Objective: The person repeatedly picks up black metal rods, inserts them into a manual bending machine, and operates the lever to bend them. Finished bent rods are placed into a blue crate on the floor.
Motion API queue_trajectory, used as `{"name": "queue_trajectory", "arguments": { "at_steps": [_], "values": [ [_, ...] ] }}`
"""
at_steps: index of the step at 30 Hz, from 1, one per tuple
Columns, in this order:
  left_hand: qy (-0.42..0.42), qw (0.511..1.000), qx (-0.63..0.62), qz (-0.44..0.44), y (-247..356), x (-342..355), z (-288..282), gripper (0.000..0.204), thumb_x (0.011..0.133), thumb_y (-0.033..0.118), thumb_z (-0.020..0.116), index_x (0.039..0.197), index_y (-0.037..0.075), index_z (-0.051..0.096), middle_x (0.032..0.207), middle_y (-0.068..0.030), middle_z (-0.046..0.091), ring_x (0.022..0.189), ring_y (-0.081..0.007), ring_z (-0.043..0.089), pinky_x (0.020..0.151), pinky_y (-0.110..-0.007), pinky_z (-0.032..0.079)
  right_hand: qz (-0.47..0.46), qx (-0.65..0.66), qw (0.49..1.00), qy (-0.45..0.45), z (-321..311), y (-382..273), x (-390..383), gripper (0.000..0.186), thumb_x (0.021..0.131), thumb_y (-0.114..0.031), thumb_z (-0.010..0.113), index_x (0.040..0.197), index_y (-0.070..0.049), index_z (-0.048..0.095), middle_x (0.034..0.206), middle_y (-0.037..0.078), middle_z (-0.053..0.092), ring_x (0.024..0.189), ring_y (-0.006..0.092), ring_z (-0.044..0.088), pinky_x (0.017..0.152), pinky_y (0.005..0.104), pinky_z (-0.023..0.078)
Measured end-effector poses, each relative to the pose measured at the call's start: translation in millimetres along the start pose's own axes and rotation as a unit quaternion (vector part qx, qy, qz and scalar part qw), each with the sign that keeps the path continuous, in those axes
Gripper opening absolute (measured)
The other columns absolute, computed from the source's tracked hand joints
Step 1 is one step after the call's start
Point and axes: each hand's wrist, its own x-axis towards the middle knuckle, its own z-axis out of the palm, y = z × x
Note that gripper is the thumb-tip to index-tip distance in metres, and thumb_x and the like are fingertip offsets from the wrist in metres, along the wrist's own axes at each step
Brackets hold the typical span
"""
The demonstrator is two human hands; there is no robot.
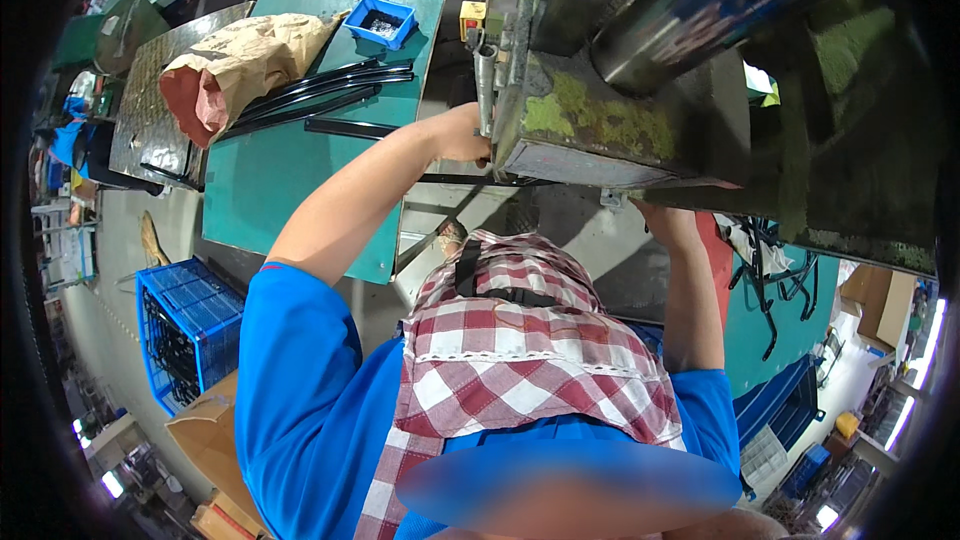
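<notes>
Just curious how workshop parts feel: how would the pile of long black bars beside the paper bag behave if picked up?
The black bars would probably feel stiff, since they lie nearly straight. They may be slippery, as they look glossy, and could slide apart, as no tie shows around them.
</notes>
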Motion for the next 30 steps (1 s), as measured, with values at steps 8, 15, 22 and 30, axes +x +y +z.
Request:
{"name": "queue_trajectory", "arguments": {
  "at_steps": [8,15,22,30],
  "values": [
    [0.041,0.990,0.134,0.012,-7.0,-4.5,10.6,0.015,0.080,0.002,0.061,0.093,-0.001,0.065,0.078,-0.0116,0.066,0.068,-0.0182,0.064,0.057,-0.033,0.051,-0.085,-0.080,0.993,0.003,22.6,26.2,6.6,0.028,0.085,-0.015,0.062,0.112,-0.005,0.061,0.106,0.017,0.061,0.101,0.0368,0.056,0.090,0.0451,0.044],
    [-0.041,0.982,0.122,-0.141,-10.6,-9.9,-15.9,0.012,0.082,0.006,0.063,0.089,-0.002,0.068,0.079,-0.0130,0.069,0.069,-0.0197,0.068,0.057,-0.032,0.053,0.020,-0.014,0.998,-0.050,17.7,-3.4,16.9,0.032,0.082,-0.017,0.065,0.111,-0.004,0.061,0.105,0.018,0.062,0.100,0.0372,0.057,0.087,0.0445,0.045],
    [-0.049,0.974,-0.167,-0.145,-63.9,-8.4,-25.0,0.019,0.083,0.014,0.066,0.076,-0.003,0.068,0.087,-0.0094,0.072,0.065,-0.0151,0.064,0.052,-0.029,0.053,-0.068,0.034,0.997,-0.009,23.7,-31.0,38.4,0.029,0.082,-0.018,0.063,0.105,0.000,0.060,0.094,0.020,0.062,0.095,0.0389,0.058,0.084,0.0454,0.045],
    [0.050,0.995,-0.008,-0.090,-84.7,-24.8,-2.8,0.041,0.076,0.039,0.079,0.079,-0.001,0.069,0.065,-0.0034,0.060,0.063,-0.0148,0.054,0.060,-0.032,0.044,-0.128,-0.049,0.983,-0.119,123.1,-87.2,63.7,0.034,0.081,-0.026,0.068,0.106,-0.005,0.060,0.100,0.017,0.063,0.094,0.0393,0.060,0.081,0.0467,0.047]
  ]
}}
